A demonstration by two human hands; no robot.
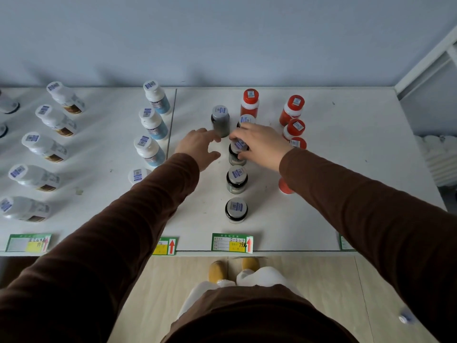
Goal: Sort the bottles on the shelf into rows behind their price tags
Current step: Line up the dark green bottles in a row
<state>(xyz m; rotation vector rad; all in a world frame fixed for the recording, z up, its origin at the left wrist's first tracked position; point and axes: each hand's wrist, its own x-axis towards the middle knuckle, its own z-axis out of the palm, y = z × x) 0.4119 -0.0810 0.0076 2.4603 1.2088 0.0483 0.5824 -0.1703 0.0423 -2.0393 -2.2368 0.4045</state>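
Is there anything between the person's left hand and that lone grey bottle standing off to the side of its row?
Nothing visible. The left hand is open, its fingers reaching almost to the grey bottle, with only bare shelf between them. The right hand is beside it, gripping a row bottle by its cap.

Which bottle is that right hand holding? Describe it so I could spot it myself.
Start at the green price tag marked 79 on the shelf's front edge. A row of dark bottles with grey caps runs back from it; the right hand grips the third dark bottle by its cap. It alone has fingers on it.
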